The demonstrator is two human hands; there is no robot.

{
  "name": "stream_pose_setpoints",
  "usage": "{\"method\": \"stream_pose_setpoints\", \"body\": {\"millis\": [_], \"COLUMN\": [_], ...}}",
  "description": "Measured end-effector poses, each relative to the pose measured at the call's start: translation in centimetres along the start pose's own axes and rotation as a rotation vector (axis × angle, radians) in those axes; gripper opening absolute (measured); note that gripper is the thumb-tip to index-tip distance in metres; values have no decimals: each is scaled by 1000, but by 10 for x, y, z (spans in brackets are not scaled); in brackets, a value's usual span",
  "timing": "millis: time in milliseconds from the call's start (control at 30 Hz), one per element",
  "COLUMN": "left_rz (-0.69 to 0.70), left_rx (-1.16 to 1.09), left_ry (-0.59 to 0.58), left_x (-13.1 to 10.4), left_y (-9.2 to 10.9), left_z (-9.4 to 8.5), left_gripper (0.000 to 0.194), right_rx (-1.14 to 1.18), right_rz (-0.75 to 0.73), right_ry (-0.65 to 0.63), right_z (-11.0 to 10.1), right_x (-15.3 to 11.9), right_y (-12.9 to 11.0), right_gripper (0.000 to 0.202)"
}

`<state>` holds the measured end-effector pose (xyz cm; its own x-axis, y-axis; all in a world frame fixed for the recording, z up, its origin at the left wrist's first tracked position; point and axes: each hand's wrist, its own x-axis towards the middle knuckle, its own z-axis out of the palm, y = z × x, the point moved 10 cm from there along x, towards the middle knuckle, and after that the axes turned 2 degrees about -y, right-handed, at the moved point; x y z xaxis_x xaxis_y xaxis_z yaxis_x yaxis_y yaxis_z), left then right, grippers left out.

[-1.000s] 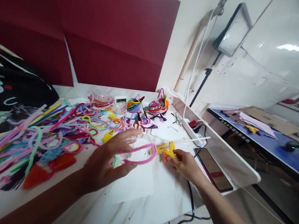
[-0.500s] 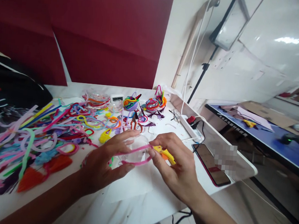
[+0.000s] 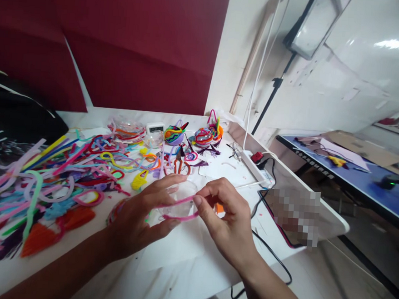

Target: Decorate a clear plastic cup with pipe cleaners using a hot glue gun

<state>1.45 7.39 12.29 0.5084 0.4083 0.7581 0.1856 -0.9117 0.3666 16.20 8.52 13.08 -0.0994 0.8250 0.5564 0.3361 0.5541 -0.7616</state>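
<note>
- The white marbled table point(image 3: 155, 287) lies under everything, with a heap of loose chenille stems point(image 3: 63, 185) on its left and a sheet of white paper point(image 3: 179, 248) below the hands.
- The left hand point(image 3: 142, 209) has its thumb and fingers curved wide apart, and they seem clamped across the clear plastic shell point(image 3: 186, 192); the exact contact is partly hidden.
- The right hand point(image 3: 228, 220) has its thumb and forefinger together, pinching the pink chenille stem point(image 3: 183, 219) at its right-hand bend.
- The shell sits between the two hands, beyond the left thumb. It looks light, smooth and thin-walled, so it would probably slip or dent under a hard squeeze; a broad, gentle hold on its sides should suit it.
- The stem forms a narrow loop from the left hand to the right fingertips, one strand near the left fingers, the other by the thumb. Whether it touches the shell all along cannot be told. It should be nearly weightless, fuzzy outside and bendable, best pinched near the bend.
</note>
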Motion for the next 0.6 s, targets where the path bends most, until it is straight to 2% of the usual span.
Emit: {"method": "stream_pose_setpoints", "body": {"millis": [200,433,533,600], "left_rz": [-26,38,33,36], "left_rx": [-14,47,70,81], "left_ry": [-29,-32,-35,-35], "left_x": [-6,-6,-6,-6], "left_y": [-8,-7,-8,-9], "left_z": [7,10,10,10], "left_gripper": [43,48,50,51], "right_rx": [196,394,529,672], "right_rz": [231,410,513,629], "right_ry": [19,125,149,184], "right_z": [8,16,24,31], "right_x": [-5,-13,-19,-25], "right_y": [30,58,71,81], "right_gripper": [7,10,16,29]}}
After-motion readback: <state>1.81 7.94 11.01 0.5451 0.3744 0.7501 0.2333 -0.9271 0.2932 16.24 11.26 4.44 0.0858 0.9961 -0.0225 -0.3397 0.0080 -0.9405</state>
